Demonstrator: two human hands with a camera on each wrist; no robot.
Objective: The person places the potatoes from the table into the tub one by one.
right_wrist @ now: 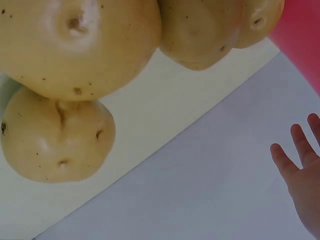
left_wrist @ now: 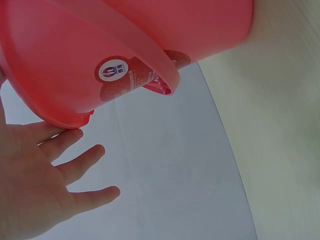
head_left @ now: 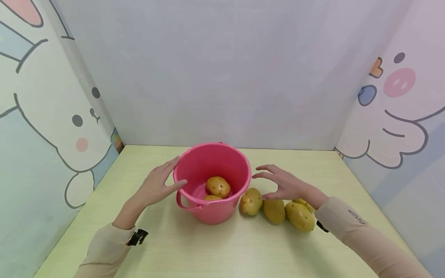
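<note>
A pink bucket (head_left: 212, 181) stands mid-table with two potatoes (head_left: 218, 186) in its bottom. My left hand (head_left: 161, 182) lies flat against the bucket's left side, fingers straight and thumb on the rim. The left wrist view shows the bucket's wall (left_wrist: 60, 50), its handle and a round sticker, with my spread fingers (left_wrist: 75, 165) below the rim. My right hand (head_left: 282, 183) hovers with relaxed, spread fingers just right of the bucket, over several loose potatoes (head_left: 274, 210) lying in a row. It holds nothing. The right wrist view shows these potatoes (right_wrist: 80, 45) close up and my fingertips (right_wrist: 300, 165).
The pale green table (head_left: 222, 251) is boxed in by a plain back wall and cartoon-printed side panels. The nearest loose potato (head_left: 251, 201) lies against the bucket's right side. One potato (head_left: 303, 202) is partly hidden behind my right wrist.
</note>
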